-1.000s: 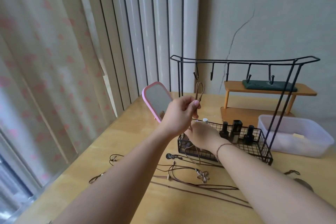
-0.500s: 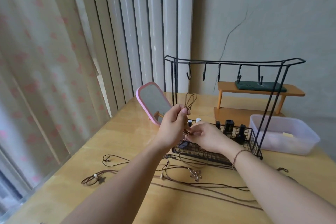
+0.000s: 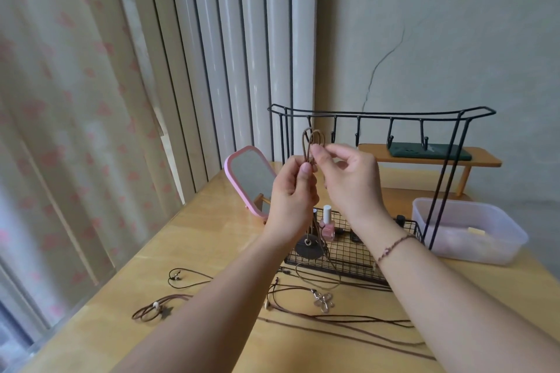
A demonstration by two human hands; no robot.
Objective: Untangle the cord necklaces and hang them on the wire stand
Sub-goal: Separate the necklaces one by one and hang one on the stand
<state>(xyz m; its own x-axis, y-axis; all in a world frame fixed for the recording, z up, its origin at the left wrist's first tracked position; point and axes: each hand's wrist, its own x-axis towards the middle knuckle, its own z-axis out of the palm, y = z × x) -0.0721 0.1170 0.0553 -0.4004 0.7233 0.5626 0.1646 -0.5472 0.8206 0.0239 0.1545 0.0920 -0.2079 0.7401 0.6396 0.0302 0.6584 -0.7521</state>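
Observation:
A brown cord necklace (image 3: 312, 142) stands in a loop above my two hands, just below the leftmost hook of the black wire stand (image 3: 378, 114). My left hand (image 3: 291, 191) pinches the cord below the loop. My right hand (image 3: 348, 175) pinches the loop's right side. The cord hangs down between my wrists to a dark round pendant (image 3: 309, 249) in front of the stand's wire basket (image 3: 357, 254). Other cord necklaces lie on the wooden table: one with a silver flower pendant (image 3: 324, 301), one with a star charm (image 3: 154, 310), one thin black loop (image 3: 185, 275).
A pink-framed mirror (image 3: 250, 179) leans left of the stand. A pink nail-polish bottle (image 3: 327, 222) sits in the basket. A clear plastic tub (image 3: 472, 230) is at the right, a small wooden shelf (image 3: 430, 157) behind the stand. Curtains hang at the left.
Both hands rose from near the basket toward the stand's top bar, lifting the cord loop and its pendant. My right hand moved up from below to pinch the loop.

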